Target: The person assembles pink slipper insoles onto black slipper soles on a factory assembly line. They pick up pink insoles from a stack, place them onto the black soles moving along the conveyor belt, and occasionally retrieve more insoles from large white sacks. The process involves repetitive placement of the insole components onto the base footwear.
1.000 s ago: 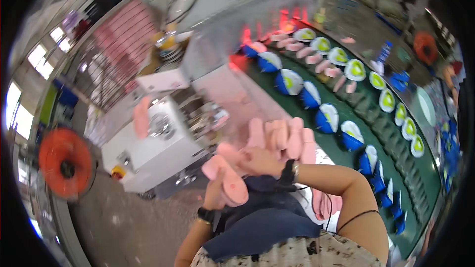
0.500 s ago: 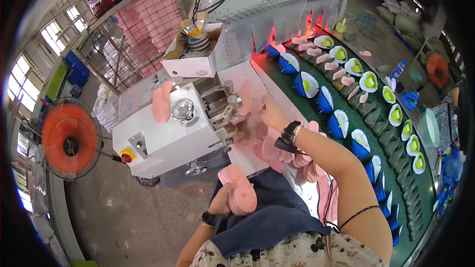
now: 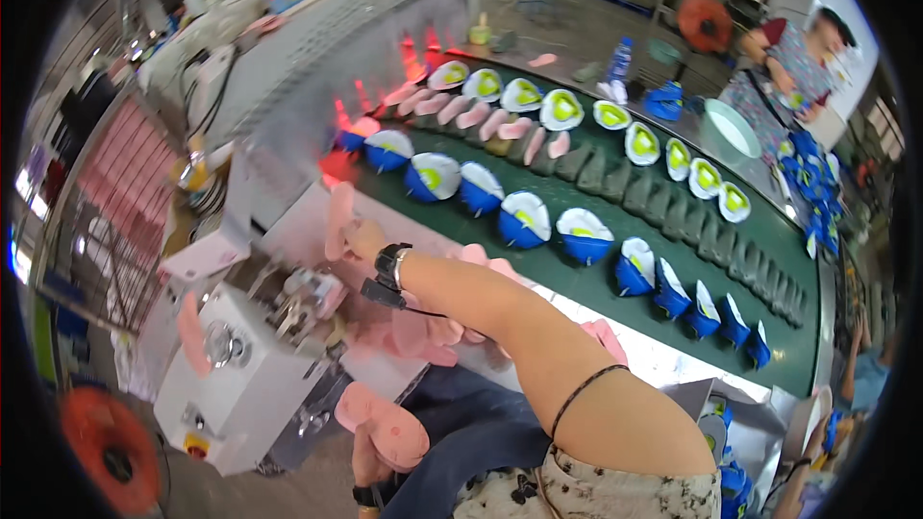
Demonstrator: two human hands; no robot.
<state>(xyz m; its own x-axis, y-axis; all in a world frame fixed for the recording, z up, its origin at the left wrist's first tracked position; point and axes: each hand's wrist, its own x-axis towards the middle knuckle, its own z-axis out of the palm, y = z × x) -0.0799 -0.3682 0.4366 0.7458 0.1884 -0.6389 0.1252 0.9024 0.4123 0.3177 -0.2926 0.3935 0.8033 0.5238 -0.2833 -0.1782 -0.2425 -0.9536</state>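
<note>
My right hand point(image 3: 363, 238) reaches forward and left over a white work table point(image 3: 288, 231), its fingers closed on one pink insole point(image 3: 336, 216) held upright. A black watch sits on that wrist. Under the forearm, several loose pink insoles point(image 3: 423, 332) lie on the table. My left hand point(image 3: 365, 466) stays low by my lap and grips a small stack of pink insoles point(image 3: 389, 428). A white machine point(image 3: 240, 365) with a metal head stands just left of both hands.
A curved green conveyor point(image 3: 615, 202) carries several blue shoe uppers point(image 3: 524, 216) and pink insoles. A heated tunnel with red glow point(image 3: 385, 48) covers its far end. An orange fan point(image 3: 106, 447) stands lower left. Another person point(image 3: 788, 58) works at the far right by a pale basin point(image 3: 728, 130).
My right hand left the bunch held before my body and stretched out to the table beside the machine with one insole. My left hand dropped toward my lap with its stack.
</note>
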